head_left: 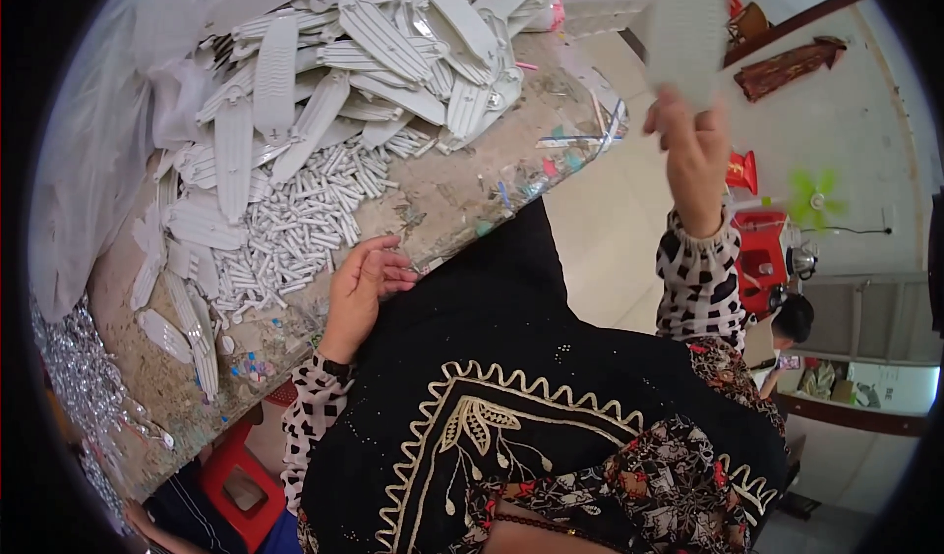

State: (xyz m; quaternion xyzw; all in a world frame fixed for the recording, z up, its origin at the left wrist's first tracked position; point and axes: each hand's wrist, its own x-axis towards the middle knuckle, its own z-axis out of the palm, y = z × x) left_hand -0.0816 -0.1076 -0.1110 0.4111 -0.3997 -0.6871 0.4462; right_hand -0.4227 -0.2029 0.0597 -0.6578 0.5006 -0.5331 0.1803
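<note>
Raised off the table's right end, my right hand (692, 151) grips a flat white plastic piece (685, 38) by its lower end. The piece is long and round-cornered, and motion blurs it. My left hand (367, 284) rests at the near table edge, fingers loosely bent and apart, with nothing visible in them. Just beyond it spreads a heap of small white plastic pegs (295, 230). Behind the pegs rises a big pile of long white ribbed plastic pieces (379, 38), much like the one I hold.
The worn table (472, 180) carries scraps and stains. Clear plastic sheeting (93, 161) hangs at the left, above a heap of shiny silver bits (79, 387). A red stool (241, 490) and another person's arm (147, 524) are at lower left. A person (787, 323) sits far right.
</note>
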